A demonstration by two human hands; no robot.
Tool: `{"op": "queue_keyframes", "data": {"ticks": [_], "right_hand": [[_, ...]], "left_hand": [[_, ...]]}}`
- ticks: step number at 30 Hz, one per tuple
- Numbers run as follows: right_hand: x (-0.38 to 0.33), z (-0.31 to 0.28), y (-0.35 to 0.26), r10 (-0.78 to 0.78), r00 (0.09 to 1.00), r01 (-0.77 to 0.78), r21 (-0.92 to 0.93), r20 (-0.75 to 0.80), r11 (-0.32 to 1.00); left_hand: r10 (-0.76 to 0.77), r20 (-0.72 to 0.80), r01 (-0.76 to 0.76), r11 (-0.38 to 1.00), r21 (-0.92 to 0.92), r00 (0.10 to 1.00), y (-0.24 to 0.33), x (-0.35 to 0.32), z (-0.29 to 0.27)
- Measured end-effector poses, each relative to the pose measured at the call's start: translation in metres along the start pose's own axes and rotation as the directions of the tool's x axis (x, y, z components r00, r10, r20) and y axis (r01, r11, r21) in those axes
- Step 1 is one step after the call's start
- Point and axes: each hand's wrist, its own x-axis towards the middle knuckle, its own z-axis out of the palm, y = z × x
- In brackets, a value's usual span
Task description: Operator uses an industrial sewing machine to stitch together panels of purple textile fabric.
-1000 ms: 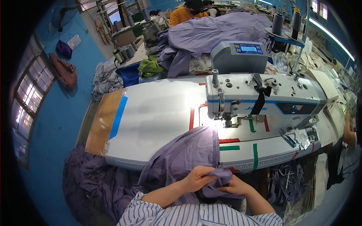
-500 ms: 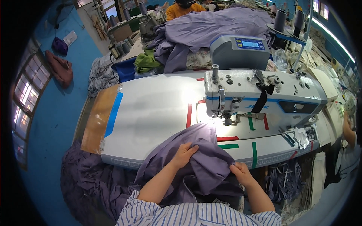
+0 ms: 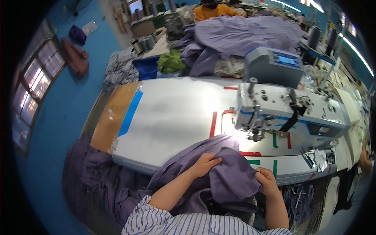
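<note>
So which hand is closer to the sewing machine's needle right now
Left. The left hand rests on the purple fabric below and left of the needle; the right hand pinches the fabric's edge lower down, nearer the table's front edge.

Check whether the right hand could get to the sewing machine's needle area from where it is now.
Probably yes: the right hand grips the purple fabric at the table edge, and only bare table and fabric lie between it and the needle area.
</note>
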Motion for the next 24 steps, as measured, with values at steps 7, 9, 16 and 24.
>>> {"op": "queue_keyframes", "data": {"ticks": [7,9,16,24], "right_hand": [[-0.011,0.002,0.014,0.693,0.675,-0.440,-0.616,0.253,0.653],[-0.022,0.015,0.020,0.477,0.697,-0.226,-0.468,0.535,0.855],[-0.016,0.033,0.028,-0.011,0.881,0.196,-0.342,0.473,0.919],[-0.005,0.038,0.003,0.145,0.989,-0.029,-0.895,0.040,0.445]], "left_hand": [[-0.012,0.092,0.003,0.995,0.102,0.996,-0.001,0.008,-0.012],[-0.057,0.080,0.051,0.996,0.068,0.995,-0.002,0.008,-0.015],[-0.045,0.116,0.079,0.951,-0.300,0.992,-0.002,0.016,-0.021],[0.045,0.145,-0.055,0.996,0.070,0.988,-0.005,0.016,-0.020]]}}
